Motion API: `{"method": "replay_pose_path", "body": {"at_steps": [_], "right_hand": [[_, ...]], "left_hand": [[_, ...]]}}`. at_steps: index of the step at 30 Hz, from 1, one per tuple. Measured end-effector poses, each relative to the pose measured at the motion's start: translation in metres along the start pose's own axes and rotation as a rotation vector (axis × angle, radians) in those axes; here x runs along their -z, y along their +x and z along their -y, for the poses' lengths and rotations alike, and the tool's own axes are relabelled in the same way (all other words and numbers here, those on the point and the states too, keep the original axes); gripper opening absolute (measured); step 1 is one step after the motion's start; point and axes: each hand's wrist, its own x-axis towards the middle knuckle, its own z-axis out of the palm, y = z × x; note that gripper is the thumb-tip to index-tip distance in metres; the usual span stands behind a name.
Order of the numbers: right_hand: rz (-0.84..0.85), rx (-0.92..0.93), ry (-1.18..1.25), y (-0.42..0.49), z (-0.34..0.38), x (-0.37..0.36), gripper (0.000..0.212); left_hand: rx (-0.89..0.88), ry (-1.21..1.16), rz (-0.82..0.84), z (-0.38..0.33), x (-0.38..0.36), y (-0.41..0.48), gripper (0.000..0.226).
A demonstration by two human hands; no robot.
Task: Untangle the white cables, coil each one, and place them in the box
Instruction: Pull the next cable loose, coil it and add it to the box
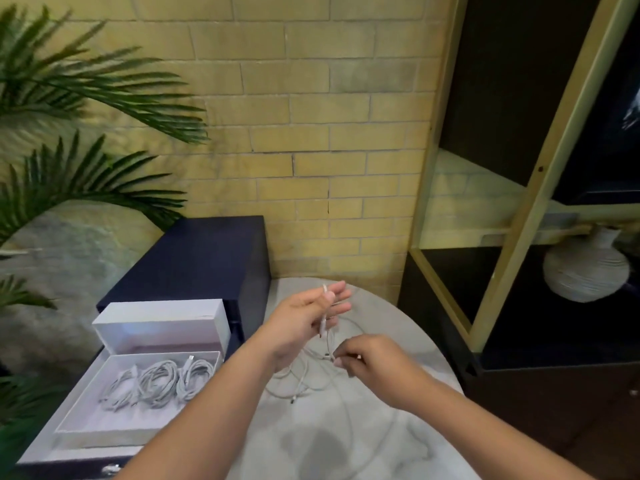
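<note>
Cable material: thin, smooth white cord with small plug ends
Coiled cables (157, 379): three bundles, side by side in the box
Loose cable (322, 329): slack loops on the table between the hands; whether it is one cable or more cannot be told
Left hand (308, 317): raised, fingers nearly straight, thumb pressing one plug end of the loose cable against them
Right hand (367, 358): fingers curled, fingertips pinching the cord low over the loops
Box (104, 420): white card, shallow and rectangular, with its lid standing upright at the back; it sits on a dark blue cabinet (194, 258)
Table (398, 341): round, pale marbled top
Room: yellow brick wall (329, 133), palm fronds (86, 81) at left, dark shelf unit (519, 168) at right with one ribbed white vase (585, 268)
</note>
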Motion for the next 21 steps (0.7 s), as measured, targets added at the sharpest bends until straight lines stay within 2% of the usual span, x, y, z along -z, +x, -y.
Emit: {"method": "replay_pose_path", "body": {"at_steps": [4, 6, 8, 11, 13, 15, 17, 19, 21], "right_hand": [[0.046, 0.023, -0.027, 0.0, 0.006, 0.009, 0.022], [0.059, 0.036, -0.09, 0.002, 0.007, 0.012, 0.024], [0.073, 0.033, -0.13, 0.003, 0.008, 0.015, 0.026], [0.096, 0.007, -0.163, 0.004, 0.007, 0.024, 0.03], [0.073, -0.018, -0.188, 0.004, 0.007, 0.034, 0.026], [0.021, -0.026, -0.2, 0.005, 0.005, 0.045, 0.017], [-0.033, -0.044, -0.164, 0.007, 0.003, 0.056, 0.007], [-0.08, -0.059, -0.111, 0.011, 0.002, 0.06, 0.01], [-0.126, -0.064, -0.055, 0.015, 0.001, 0.061, 0.013]], "left_hand": [[-0.032, -0.05, -0.1, 0.013, 0.003, 0.007, 0.031], [-0.046, 0.03, -0.107, 0.016, 0.003, 0.01, 0.032], [-0.088, 0.256, -0.097, 0.017, 0.005, 0.012, 0.031], [-0.173, 0.72, -0.072, 0.02, 0.013, 0.01, 0.017], [-0.187, 0.981, -0.06, 0.028, 0.023, 0.011, 0.02], [-0.173, 1.115, -0.06, 0.038, 0.034, 0.011, 0.016], [-0.124, 1.107, -0.049, 0.038, 0.038, 0.006, 0.021], [-0.089, 1.028, -0.023, 0.032, 0.035, -0.001, 0.026], [-0.136, 0.991, -0.013, 0.024, 0.03, -0.008, 0.028]]}}
